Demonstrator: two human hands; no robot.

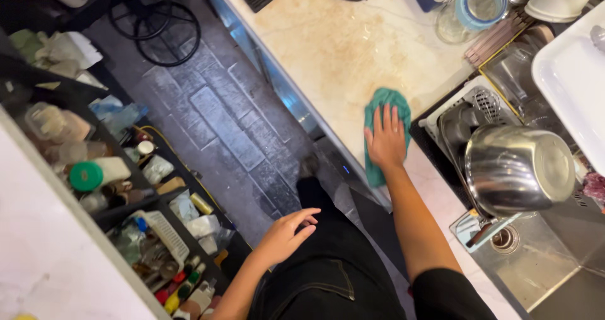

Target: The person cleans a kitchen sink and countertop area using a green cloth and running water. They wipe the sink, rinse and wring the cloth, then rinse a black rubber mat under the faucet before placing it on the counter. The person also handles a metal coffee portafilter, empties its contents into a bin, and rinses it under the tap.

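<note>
Right hand (386, 140): palm down, fingers spread flat, pressed on top of the cloth; not clenched, nothing gripped between the fingers.
Green cloth (394, 101): crumpled teal-green rag, lying on the countertop close to its front edge, under and around the right hand; one end shows beyond the fingertips, another trails below the wrist.
Left hand (287, 235): hangs free over the floor beside the dark trousers (331, 266), fingers loosely apart and slightly curled, holding nothing and touching nothing.
Countertop (334, 43): pale marbled stone, running from the upper edge down to the sink.
Steel bowl (520, 169): large, shiny, lying tilted on the dish rack (482, 102), just to the right of the right forearm, apart from the cloth.
Sink (542, 263): stainless basin below the bowl, its round drain (505, 239) visible.
Glass jar (472, 11): clear, with a blue rim, at the back of the counter, well apart from the cloth.
White tray (570, 80): at the far right edge, above the rack.
Floor (220, 112): dark grey paving between counter and shelves.
Shelves (120, 188): on the left, crowded with bottles, jars and packets, including a container with a green lid (86, 176).
</note>
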